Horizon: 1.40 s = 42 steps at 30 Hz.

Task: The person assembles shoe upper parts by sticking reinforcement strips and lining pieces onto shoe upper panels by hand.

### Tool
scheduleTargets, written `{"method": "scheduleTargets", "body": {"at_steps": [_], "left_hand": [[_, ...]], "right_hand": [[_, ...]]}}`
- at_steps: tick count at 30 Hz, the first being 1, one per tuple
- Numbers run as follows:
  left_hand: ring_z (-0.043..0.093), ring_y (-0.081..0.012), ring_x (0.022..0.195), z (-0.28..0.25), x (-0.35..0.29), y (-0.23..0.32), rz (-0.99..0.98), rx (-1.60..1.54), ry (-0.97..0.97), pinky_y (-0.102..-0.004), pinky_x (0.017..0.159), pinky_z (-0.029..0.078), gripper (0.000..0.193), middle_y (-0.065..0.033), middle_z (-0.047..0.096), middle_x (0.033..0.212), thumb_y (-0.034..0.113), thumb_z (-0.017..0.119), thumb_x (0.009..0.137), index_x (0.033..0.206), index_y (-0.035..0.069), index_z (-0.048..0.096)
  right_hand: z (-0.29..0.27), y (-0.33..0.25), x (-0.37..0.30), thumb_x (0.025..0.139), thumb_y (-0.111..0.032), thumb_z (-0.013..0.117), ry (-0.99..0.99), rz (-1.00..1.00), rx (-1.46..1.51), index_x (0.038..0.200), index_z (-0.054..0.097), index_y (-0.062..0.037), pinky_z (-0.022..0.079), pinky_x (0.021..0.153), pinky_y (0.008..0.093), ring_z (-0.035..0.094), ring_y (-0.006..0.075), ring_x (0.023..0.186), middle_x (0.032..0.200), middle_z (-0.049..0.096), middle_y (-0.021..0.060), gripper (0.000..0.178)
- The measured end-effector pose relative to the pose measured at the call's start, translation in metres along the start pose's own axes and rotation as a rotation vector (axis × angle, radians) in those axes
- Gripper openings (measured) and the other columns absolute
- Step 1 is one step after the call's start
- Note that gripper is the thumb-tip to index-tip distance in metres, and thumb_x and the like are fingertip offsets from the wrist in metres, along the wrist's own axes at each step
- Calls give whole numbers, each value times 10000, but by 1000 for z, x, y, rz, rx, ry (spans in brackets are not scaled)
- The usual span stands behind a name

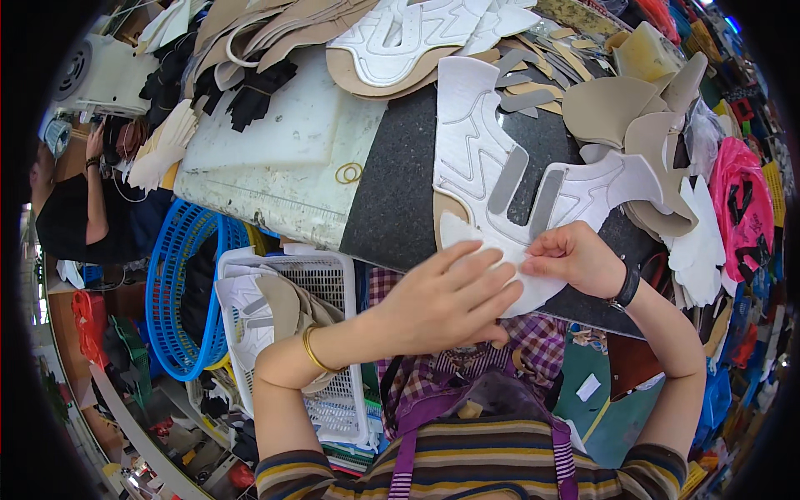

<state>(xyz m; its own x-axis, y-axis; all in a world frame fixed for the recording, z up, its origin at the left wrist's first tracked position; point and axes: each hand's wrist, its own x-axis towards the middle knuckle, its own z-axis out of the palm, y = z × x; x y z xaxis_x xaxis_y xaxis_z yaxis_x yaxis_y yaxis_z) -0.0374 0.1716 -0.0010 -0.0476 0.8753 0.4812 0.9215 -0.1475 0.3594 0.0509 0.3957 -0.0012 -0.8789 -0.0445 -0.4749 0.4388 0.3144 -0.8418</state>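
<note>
A white shoe upper (468, 125) with stitched lines lies flat on the dark stone worktop, its two sides spread apart. Grey strips (507, 182) run along both edges of its central slot. At its near end, a rounded white toe piece (537, 293) reaches the worktop's front edge. My left hand (454, 296) lies across this toe piece with fingers stretched out, palm down. Thumb and bent fingers of my right hand (575, 258) pinch the toe piece near the slot's end. Beige backing (448, 218) shows beside the toe's left edge.
Stacked uppers (400, 50) and loose grey and beige strips (533, 96) lie at the back. Curved beige parts (612, 108) are piled at right. A white basket (342, 275) holding shoe parts and a blue basket (158, 292) stand at left. Another person (71, 208) sits far left.
</note>
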Motion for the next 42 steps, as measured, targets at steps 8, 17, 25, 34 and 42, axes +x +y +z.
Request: {"method": "scheduleTargets", "body": {"at_steps": [8, 17, 25, 34, 42], "left_hand": [[526, -268, 1083, 16, -14, -17, 11, 78, -127, -435, 978, 415, 406, -92, 553, 1121, 156, 622, 686, 1062, 15, 565], [571, -267, 1058, 28, -24, -18, -16, 158, 13, -427, 917, 480, 330, -67, 612, 1109, 81, 607, 714, 1042, 51, 631], [612, -270, 907, 51, -30, -14, 44, 94, 374, -378, 804, 530, 276, -101, 613, 937, 82, 639, 654, 923, 23, 633], [571, -258, 757, 49, 5, -14, -124, 93, 392, -331, 605, 483, 334, -99, 564, 887, 51, 618, 594, 923, 10, 584], [606, -211, 842, 0, 0, -15, 44, 79, -228, -279, 674, 521, 292, -68, 606, 935, 62, 596, 673, 962, 18, 610]], "right_hand": [[-9, -10, -18, 792, -135, 697, 103, 87, -18, 850, 622, 32, 475, 503, 256, 627, 112, 538, 615, 626, 103, 192], [10, -9, -36, 785, -230, 638, 303, -409, -1019, 862, 515, -36, 466, 622, 367, 611, 273, 761, 792, 592, 84, 242], [65, 12, -29, 703, -181, 678, 507, -902, -866, 1083, 576, -57, 440, 827, 385, 567, 219, 944, 1024, 568, 66, 412], [35, -2, -14, 700, -96, 592, 666, -930, -992, 944, 597, -44, 451, 726, 312, 576, 203, 831, 870, 570, 50, 250], [22, 23, -33, 704, -78, 599, 361, -970, -978, 1013, 605, -2, 547, 782, 318, 638, 236, 946, 1008, 643, 109, 319]]}}
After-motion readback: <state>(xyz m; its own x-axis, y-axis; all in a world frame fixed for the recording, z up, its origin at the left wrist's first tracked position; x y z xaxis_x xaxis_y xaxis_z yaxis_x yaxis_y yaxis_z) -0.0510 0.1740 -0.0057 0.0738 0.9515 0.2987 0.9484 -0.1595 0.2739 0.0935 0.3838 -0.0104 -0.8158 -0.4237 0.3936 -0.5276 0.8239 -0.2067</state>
